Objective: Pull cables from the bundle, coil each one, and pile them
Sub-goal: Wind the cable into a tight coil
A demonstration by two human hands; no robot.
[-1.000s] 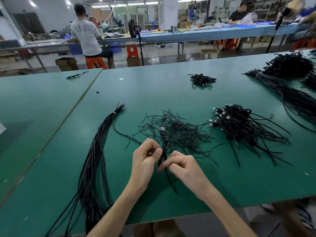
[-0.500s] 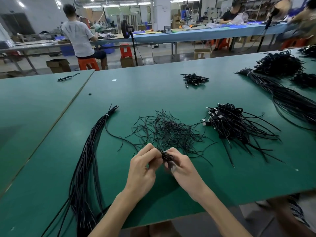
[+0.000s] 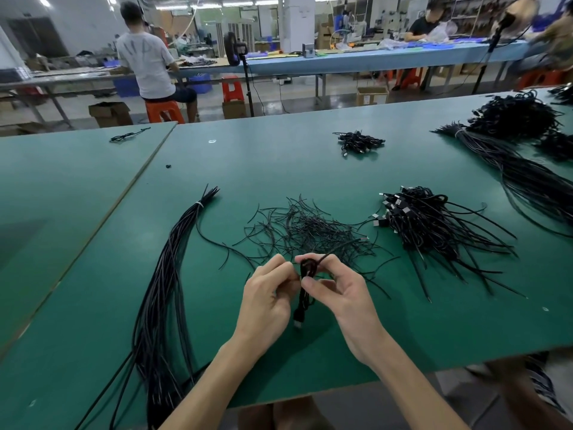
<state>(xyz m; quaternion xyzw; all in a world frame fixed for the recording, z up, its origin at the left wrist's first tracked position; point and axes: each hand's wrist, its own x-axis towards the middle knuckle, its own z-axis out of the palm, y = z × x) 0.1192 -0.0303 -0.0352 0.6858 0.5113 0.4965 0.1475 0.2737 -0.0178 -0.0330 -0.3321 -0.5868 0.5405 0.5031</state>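
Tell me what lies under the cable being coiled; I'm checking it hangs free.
Under the coiled cable, pinched between left hand and right hand, its plug end hangs over bare green table, apparently free. The hands hide the table beneath them.

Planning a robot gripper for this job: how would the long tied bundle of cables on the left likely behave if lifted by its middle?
The tied bundle would probably droop at both ends: its strands already curve across the green table. Only one white tie shows, near the far end, so the near ends would likely splay. It looks heavy for a single grip, given the many strands.
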